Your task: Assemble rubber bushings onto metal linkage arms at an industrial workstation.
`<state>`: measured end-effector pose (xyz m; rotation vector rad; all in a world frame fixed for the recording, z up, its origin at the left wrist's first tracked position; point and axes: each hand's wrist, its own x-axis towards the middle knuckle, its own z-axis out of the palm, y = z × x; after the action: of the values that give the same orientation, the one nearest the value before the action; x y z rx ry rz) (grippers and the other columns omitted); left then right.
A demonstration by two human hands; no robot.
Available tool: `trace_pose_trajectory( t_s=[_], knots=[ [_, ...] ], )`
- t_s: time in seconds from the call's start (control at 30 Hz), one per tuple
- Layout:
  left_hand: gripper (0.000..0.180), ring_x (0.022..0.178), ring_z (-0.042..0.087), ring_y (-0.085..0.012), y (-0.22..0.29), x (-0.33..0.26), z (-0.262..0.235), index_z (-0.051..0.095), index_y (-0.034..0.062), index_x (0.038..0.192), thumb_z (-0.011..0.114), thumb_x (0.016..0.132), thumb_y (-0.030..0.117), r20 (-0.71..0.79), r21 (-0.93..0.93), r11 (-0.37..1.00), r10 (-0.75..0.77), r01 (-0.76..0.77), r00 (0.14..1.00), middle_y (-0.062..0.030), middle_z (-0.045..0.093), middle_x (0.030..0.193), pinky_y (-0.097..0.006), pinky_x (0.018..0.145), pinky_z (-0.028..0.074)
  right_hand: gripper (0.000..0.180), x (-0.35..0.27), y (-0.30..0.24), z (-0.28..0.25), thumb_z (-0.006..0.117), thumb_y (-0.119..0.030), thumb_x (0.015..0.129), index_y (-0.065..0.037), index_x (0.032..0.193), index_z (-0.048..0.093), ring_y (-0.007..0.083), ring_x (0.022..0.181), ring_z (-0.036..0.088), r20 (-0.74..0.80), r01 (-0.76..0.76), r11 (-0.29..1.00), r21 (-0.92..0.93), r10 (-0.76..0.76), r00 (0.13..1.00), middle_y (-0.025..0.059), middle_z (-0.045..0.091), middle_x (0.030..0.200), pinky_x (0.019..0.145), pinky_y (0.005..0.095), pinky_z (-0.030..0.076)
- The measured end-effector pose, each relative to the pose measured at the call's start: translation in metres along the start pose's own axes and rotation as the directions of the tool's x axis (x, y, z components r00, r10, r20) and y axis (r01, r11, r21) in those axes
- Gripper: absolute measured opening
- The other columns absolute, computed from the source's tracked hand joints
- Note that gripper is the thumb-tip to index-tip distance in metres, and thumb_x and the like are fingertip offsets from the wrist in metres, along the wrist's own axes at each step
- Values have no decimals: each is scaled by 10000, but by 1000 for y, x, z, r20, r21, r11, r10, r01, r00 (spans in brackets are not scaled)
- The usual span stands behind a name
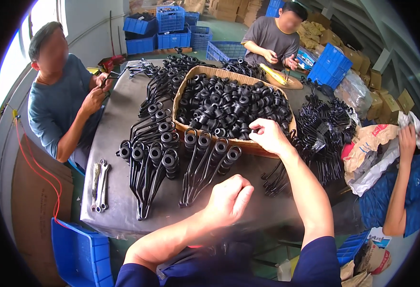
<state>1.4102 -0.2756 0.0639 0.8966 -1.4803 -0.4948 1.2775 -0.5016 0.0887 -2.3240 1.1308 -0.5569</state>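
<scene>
My right hand (271,137) is over the near right edge of a cardboard box (182,127) filled with black rubber bushings (219,103). Its fingers are pinched together against the bushings, and whatever is between them is hidden. My left hand (229,200) is curled closed above the near part of the table, and I cannot see what is inside it. To its left lie bent black metal rods (140,184) with bushings fitted in their looped ends. A smaller group of such rods (198,174) lies in front of the box.
Two wrenches (103,184) lie on the dark table (116,138) at the left. Loose black rods (322,138) are heaped right of the box. Co-workers work at the left (57,105), the far side (277,43) and the right (401,186). A blue crate (83,253) stands below left.
</scene>
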Motion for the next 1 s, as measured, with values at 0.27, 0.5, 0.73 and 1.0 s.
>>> trace_pose_trajectory(
  t_s=[0.27, 0.5, 0.73, 1.0],
  knots=[
    [53, 628, 536, -244, -4, 2, 4, 560, 3, 916, 561, 963, 27, -31, -53, 998, 27, -28, 999, -103, 553, 777, -329, 591, 459, 240, -6, 16, 9, 759, -50, 781, -11, 981, 631, 150, 764, 646, -155, -4, 990, 140, 25, 988, 86, 670, 869, 719, 302, 545],
    [69, 643, 567, -270, -7, 3, 1, 582, 4, 899, 599, 947, 51, -52, -62, 998, 10, -13, 999, -117, 565, 767, -341, 595, 471, 181, -63, -18, -5, 614, 14, 932, -18, 1108, 588, 155, 963, 632, -275, 73, 706, 705, 176, 945, 86, 623, 1061, 839, 335, 597],
    [104, 643, 558, -238, 0, -4, 2, 582, 0, 913, 561, 980, 78, -44, -71, 997, 29, -32, 999, -105, 561, 784, -331, 593, 465, 306, -174, -3, 51, 686, 75, 866, 22, 1157, 609, 183, 1070, 623, 95, -183, 484, 855, 200, 975, 115, 635, 1175, 952, 354, 554],
    [189, 661, 536, -259, -1, 5, 11, 562, -13, 878, 541, 993, 135, 37, -118, 993, -16, 20, 999, -133, 536, 764, -355, 615, 456, 324, -199, -34, 74, 723, 18, 807, -21, 1120, 650, 165, 917, 656, -47, 122, 934, 336, -113, 992, 103, 660, 1009, 769, 292, 524]
  ],
)
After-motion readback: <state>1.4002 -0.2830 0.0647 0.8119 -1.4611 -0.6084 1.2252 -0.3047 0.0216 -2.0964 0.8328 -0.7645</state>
